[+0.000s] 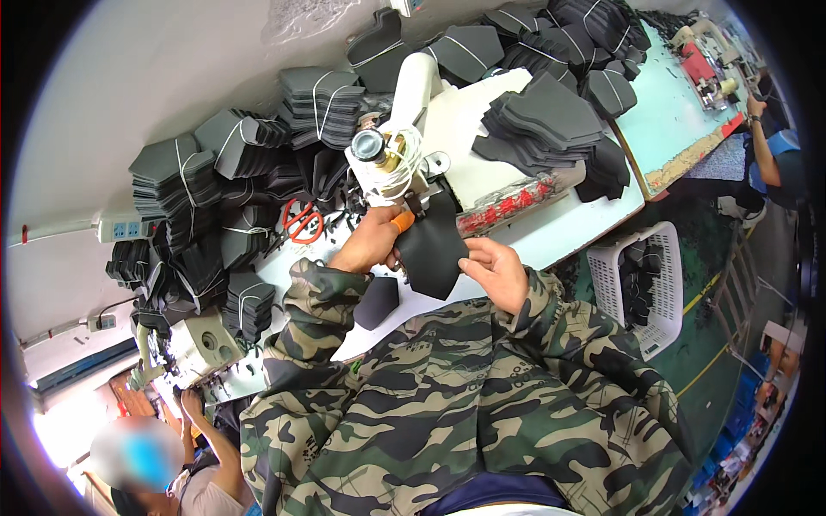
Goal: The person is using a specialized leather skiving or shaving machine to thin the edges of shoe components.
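Head view: both hands (pixel 370 241) grip a thin, matte-black, angular sheet (pixel 433 254) at opposite sides.

1 head camera (a fisheye) looks down across the table (pixel 564 225).

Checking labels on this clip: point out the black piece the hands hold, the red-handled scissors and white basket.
Black piece (pixel 433 249), head view: middle of its flat face.
Red-handled scissors (pixel 301 222), head view: red handles.
White basket (pixel 668 297), head view: side wall.
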Demonstrator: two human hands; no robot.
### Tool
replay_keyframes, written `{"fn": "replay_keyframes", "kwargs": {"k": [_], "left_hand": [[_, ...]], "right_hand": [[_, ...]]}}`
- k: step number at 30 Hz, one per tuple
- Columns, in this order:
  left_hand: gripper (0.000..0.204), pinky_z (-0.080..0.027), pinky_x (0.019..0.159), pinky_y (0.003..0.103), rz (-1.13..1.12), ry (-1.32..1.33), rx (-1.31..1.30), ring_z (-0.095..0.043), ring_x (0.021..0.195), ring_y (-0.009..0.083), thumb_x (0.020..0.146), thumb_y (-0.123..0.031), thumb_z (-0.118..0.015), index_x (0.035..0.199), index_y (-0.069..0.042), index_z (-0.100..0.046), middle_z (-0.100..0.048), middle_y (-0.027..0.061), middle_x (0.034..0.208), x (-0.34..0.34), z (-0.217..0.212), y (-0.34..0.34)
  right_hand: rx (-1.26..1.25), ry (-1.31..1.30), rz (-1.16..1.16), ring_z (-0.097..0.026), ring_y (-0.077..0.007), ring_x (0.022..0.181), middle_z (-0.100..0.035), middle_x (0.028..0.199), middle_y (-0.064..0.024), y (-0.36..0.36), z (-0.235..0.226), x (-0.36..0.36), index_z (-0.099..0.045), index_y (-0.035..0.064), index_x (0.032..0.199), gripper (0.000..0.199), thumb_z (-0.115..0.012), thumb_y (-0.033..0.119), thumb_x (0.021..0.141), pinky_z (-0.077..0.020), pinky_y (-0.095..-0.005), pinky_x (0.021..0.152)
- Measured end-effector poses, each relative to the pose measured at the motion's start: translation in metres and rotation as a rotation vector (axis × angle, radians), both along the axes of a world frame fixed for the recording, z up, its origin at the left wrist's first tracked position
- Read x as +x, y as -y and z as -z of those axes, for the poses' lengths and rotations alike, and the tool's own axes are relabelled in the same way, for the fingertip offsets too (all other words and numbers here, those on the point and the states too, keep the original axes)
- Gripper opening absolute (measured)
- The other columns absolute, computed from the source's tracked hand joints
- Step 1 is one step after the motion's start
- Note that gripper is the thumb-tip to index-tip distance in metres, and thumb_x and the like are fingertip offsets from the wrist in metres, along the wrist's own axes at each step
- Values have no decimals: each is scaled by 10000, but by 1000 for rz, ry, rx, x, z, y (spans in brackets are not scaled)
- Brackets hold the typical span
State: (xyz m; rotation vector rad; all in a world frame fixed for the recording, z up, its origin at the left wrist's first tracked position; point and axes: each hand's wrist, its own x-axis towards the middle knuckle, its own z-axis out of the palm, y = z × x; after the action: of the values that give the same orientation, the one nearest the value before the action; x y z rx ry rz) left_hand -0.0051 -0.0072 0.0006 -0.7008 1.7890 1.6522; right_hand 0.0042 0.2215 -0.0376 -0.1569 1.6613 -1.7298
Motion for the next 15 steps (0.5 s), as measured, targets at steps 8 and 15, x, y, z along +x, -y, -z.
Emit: {"fn": "replay_keyframes", "kwargs": {"k": [8, 15], "left_hand": [[249, -354, 333, 239, 181, -134, -195, -452, 351, 95, 955, -176, -439, 909, 20, -585, -507, 39, 497, 4, 9, 1], [193, -462, 535, 477, 196, -508, -1095, -609, 606, 386, 899, -217, -521, 808, -47, -524, -618, 204, 666, 54, 39, 41]], "right_hand": [[-35, -30, 77, -569, -84, 751, -653, 890, -64, -4, -3, -15, -574, -72, 1099, 239, -521, 68, 913, -470, -239, 686], [311, -920, 416, -574, -143, 718, -642, 862, -94, -42, -79, -98, -621, -27, 1007, 169, -582, 42, 857, -461, -266, 661]]}}
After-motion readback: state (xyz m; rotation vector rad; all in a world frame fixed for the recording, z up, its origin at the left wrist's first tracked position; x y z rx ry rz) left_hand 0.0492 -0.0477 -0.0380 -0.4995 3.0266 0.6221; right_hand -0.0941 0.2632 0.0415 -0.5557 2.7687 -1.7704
